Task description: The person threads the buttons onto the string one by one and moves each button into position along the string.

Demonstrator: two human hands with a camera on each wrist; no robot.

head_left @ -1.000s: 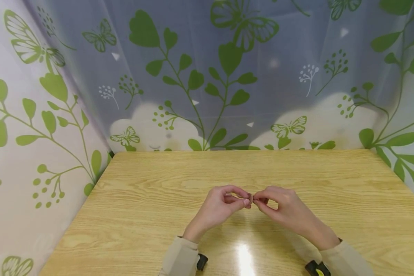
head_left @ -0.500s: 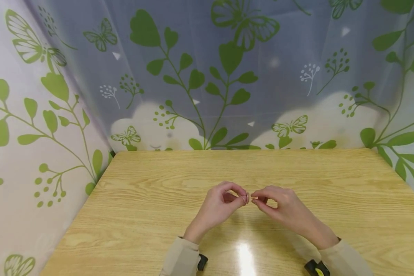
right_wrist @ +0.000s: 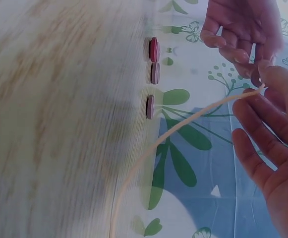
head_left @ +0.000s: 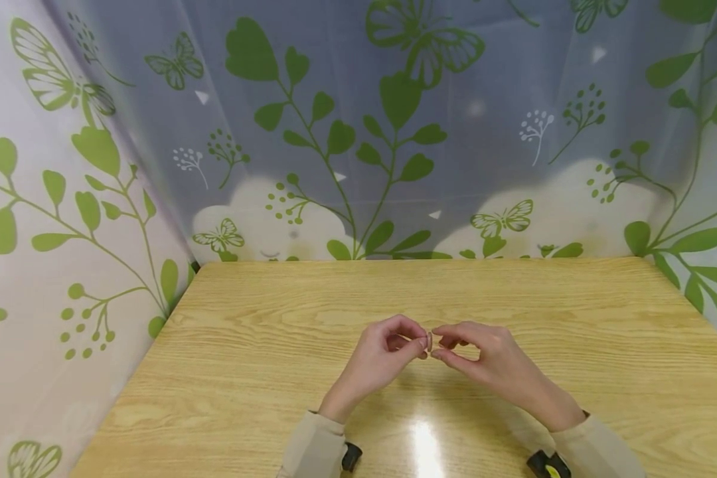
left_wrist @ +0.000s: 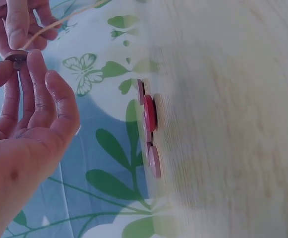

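My left hand point(head_left: 375, 358) pinches a small brown button-like disc point(head_left: 429, 342) between thumb and fingertips, just above the table. The left wrist view shows the disc point(left_wrist: 17, 57) nearly edge-on. My right hand point(head_left: 492, 358) is at the disc's other side. Its thumb and index fingertip stand apart, near the disc's upper and lower rim. Contact there is hard to make out. A thin pale cord point(right_wrist: 183, 121) runs up past the right fingers to the disc. Whether its end goes through the disc is hidden.
Several flat red and pinkish discs lie on the table in the wrist views, including a red disc point(left_wrist: 150, 113) and a pinkish one point(right_wrist: 150, 107). The wood-grain table point(head_left: 263, 305) meets a patterned curtain point(head_left: 334, 133) at the back.
The right thumb and index fingertip, close together before, have spread apart beside the disc. Both hands had shifted slightly left; the left keeps its pinch on the disc.
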